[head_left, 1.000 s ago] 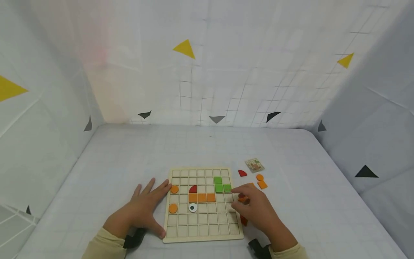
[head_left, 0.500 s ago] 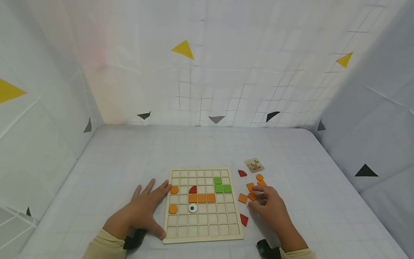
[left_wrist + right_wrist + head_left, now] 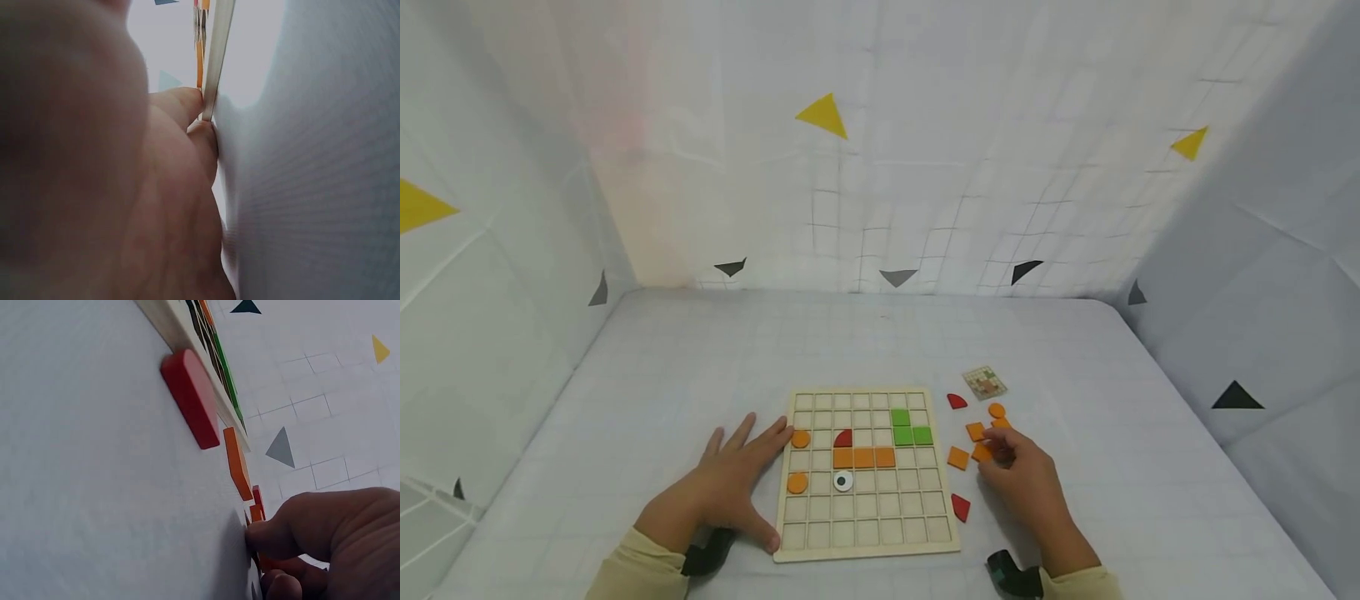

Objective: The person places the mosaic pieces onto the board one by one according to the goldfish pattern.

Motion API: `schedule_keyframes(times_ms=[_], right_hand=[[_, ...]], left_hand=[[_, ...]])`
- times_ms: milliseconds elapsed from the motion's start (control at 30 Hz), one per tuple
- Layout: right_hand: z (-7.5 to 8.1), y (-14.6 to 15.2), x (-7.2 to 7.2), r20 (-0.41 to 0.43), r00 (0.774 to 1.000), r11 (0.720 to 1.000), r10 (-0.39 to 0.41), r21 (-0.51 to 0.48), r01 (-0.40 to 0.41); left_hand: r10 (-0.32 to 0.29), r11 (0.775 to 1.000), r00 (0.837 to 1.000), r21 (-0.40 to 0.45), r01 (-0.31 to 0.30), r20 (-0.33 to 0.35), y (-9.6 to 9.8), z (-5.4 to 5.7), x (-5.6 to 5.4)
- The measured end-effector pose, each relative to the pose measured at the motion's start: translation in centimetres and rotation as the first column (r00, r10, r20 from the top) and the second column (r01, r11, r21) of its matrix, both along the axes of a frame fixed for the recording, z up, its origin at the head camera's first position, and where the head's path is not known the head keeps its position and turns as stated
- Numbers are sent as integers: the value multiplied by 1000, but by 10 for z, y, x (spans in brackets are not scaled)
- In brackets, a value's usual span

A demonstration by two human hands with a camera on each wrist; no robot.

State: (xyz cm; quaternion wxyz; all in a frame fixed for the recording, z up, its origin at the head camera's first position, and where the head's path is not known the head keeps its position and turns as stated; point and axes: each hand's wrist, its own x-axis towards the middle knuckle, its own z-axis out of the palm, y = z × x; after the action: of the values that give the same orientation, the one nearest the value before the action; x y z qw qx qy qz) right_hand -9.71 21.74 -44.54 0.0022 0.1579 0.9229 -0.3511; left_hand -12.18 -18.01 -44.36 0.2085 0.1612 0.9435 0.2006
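My left hand (image 3: 718, 487) spreads along the left edge of a wooden grid board (image 3: 868, 546), with fingertips and thumb touching its rim. Seen from the left wrist, the thumb and a finger meet the board's edge (image 3: 217, 62). On the board lie orange squares (image 3: 864, 457) in a row, a red quarter-circle (image 3: 843, 438), green squares (image 3: 901, 436), orange discs (image 3: 797, 482) and a white eye piece (image 3: 843, 481). Right of the board, my right hand (image 3: 1022, 479) pinches an orange tile (image 3: 981, 452), partly hidden by the fingers, low over the table.
Loose pieces lie around the right hand: an orange square (image 3: 958, 457), another orange square (image 3: 975, 431), an orange disc (image 3: 996, 410) and red quarter-circles (image 3: 961, 507). A small pattern card (image 3: 985, 382) lies behind them. White cloth walls (image 3: 880, 208) enclose the table.
My right hand has moved from the board's right edge out to the loose orange tiles, and its thumb and fingers have closed in on one. The left hand stays at the board.
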Motion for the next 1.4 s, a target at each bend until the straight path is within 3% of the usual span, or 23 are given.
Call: schedule_keyframes(times_ms=[333, 467, 667, 867, 1133, 1400], right_hand=[[9, -6, 5, -36, 999, 999, 30, -23, -30], [17, -12, 6, -59, 993, 994, 105, -30, -107], [22, -26, 4, -91, 966, 969, 243, -30, -247], [28, -46, 1, -121, 921, 927, 370, -24, -375], [30, -80, 1, -74, 822, 825, 565, 27, -564], [25, -105, -4, -36, 765, 766, 643, 40, -642]], left_hand=[[9, 1000, 1000, 5, -9, -3, -1, -1, 1], [15, 1000, 1000, 2, -15, -7, -1, 0, 1], [15, 1000, 1000, -1, -15, -6, -1, -2, 1], [9, 1000, 1000, 12, -9, -14, -2, -4, 1], [-9, 1000, 999, 30, 10, -41, -2, -9, 1], [-4, 1000, 999, 31, 5, -39, -5, -4, 2]])
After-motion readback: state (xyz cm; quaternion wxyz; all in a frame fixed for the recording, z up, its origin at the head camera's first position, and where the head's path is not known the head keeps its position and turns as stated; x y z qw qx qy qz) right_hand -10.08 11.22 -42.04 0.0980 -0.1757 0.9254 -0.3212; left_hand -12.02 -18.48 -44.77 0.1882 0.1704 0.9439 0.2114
